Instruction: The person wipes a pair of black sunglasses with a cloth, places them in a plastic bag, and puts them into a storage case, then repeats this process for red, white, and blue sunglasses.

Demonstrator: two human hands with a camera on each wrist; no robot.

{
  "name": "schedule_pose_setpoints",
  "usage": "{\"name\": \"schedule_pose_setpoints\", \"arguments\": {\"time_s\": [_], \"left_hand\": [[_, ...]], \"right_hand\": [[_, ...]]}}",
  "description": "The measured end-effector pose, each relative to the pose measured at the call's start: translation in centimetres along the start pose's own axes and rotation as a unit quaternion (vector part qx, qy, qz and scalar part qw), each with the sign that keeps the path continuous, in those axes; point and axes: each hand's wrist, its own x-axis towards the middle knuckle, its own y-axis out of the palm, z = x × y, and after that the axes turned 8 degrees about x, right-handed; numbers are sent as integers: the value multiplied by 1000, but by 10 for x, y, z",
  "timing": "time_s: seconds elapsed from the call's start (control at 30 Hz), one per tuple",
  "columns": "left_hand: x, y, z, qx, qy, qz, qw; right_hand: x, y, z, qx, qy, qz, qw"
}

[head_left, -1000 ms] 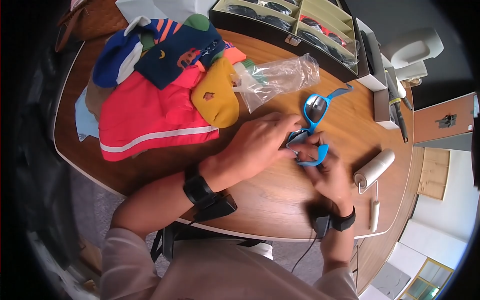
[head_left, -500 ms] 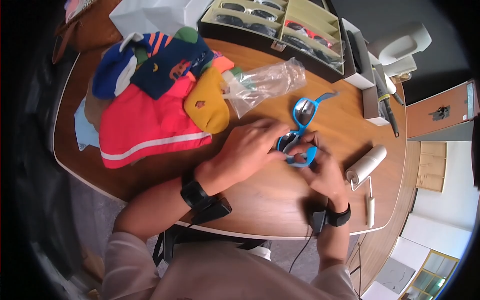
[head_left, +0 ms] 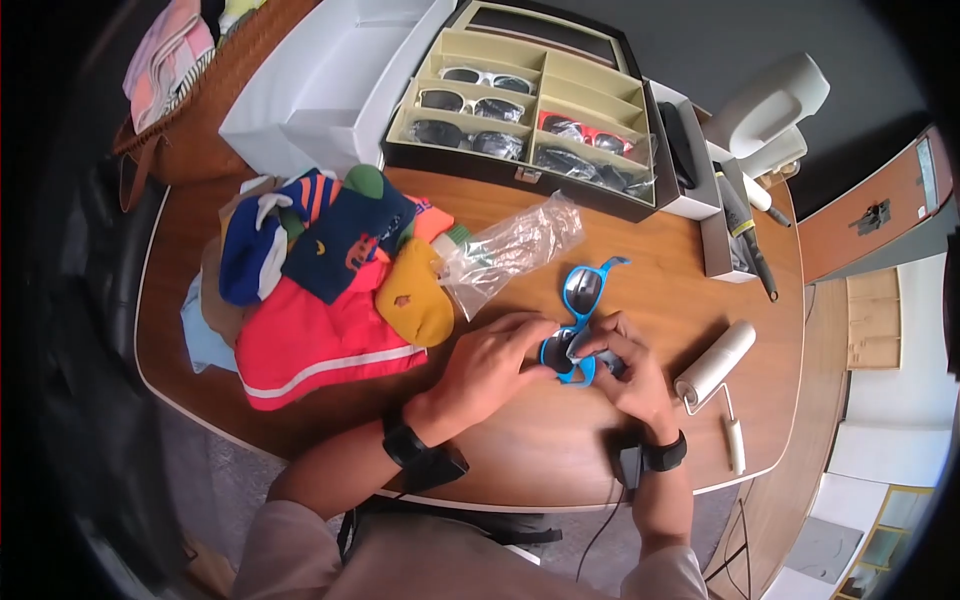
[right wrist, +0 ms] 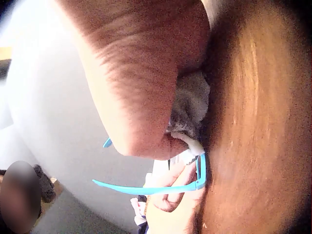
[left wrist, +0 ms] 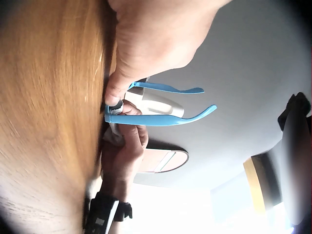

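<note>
Blue-framed sunglasses (head_left: 582,292) lie lenses down at the table's middle, their temples (left wrist: 165,120) sticking up in the left wrist view. My left hand (head_left: 487,378) pinches the frame's near side between thumb and fingers. My right hand (head_left: 636,385) holds a small grey cloth (right wrist: 191,100) with bent fingers, pressing it at the near lens (head_left: 560,350). In the right wrist view the palm hides part of the cloth and the frame.
Beyond lie a clear plastic bag (head_left: 515,250), a pile of colourful clothes (head_left: 330,330) at left, and an open case of sunglasses (head_left: 480,165). A lint roller (head_left: 716,362) lies right of my right hand; a white box (head_left: 310,100) stands back left.
The head view has tilted up, showing more of the case and white box. My right fingers and the cloth have shifted over the near lens; my left hand still grips the frame.
</note>
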Motion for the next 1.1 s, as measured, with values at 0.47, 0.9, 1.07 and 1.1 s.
{"name": "schedule_pose_setpoints", "arguments": {"time_s": [0.47,0.9,1.07,1.1], "left_hand": [[6,-2,0,6,30,-13,999],[4,-2,-2,-5,14,0,1000],[3,-1,-1,6,18,5,1000],[6,-2,-1,13,26,-1,1000]], "right_hand": [[1,-2,5,21,-18,-4,1000],[2,1,7,27,-26,-7,999],[0,4,5,28,-18,-35,999],[2,3,5,21,-16,-39,999]]}}
